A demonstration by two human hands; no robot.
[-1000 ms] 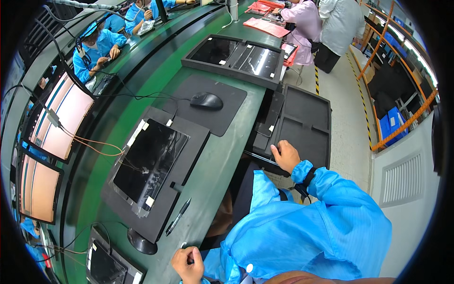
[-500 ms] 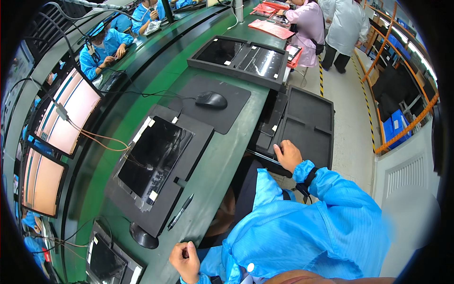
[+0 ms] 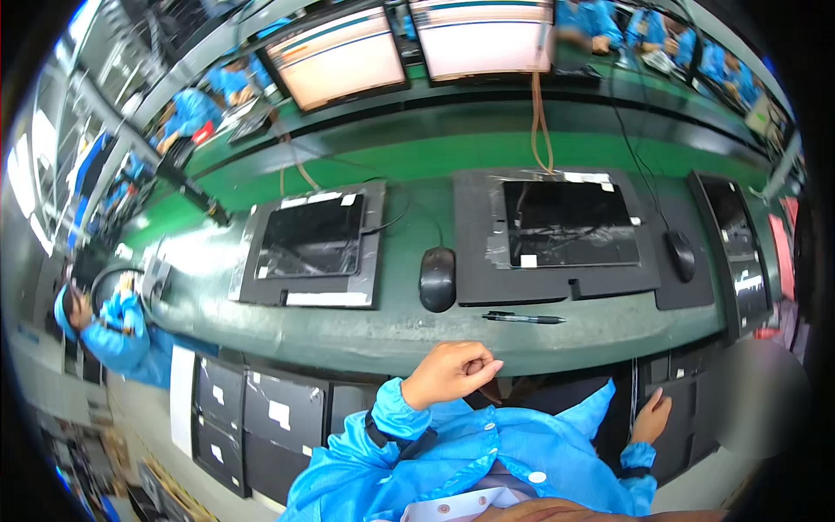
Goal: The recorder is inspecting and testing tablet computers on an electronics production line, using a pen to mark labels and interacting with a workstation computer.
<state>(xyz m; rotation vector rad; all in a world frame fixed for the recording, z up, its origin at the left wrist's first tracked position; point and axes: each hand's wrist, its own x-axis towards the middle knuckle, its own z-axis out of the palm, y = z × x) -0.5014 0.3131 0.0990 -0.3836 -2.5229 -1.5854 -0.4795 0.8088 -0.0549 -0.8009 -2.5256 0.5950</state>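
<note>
While foam padding [image 3: 513, 291] likely cushions the tablet screen [image 3: 570, 224], left hand [image 3: 453, 374] curls closed; right hand [image 3: 651, 419], can't tell its grip.

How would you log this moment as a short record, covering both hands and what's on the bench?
Left hand: fingers curled, near the front edge of the green bench; nothing visibly held
Right hand: at the black tray; grip unclear
Panels: left panel and right panel, each dark, on a dark base
Pen: lying in front of the right panel
Mice: middle mouse, between panels; right mouse, beyond the right panel
</note>
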